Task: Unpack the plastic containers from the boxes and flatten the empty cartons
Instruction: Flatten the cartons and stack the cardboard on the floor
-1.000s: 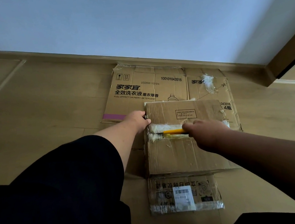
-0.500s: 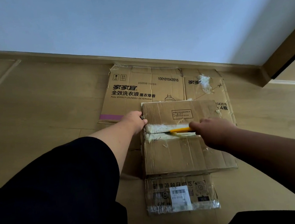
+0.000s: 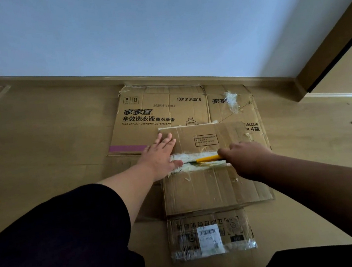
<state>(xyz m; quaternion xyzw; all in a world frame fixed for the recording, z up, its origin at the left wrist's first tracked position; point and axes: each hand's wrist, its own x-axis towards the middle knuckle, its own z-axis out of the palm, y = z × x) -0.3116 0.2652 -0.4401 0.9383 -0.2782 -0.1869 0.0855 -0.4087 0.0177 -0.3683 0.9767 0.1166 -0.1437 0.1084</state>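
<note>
Head view. Brown carton [image 3: 209,186] lies on the floor [image 3: 39,138] at frame centre, its top seam covered in white tape [image 3: 195,155]. Left hand [image 3: 162,154] lies flat, fingers straight, pressing the carton's upper-left flap; grip released. Right hand [image 3: 248,158] is clenched round a yellow cutter [image 3: 208,158], its tip in the taped seam. Beneath and behind, toward the wall [image 3: 158,25], lies a flattened detergent carton [image 3: 168,112]. A small labelled carton [image 3: 210,234] touches the brown carton's near edge, lower centre.
</note>
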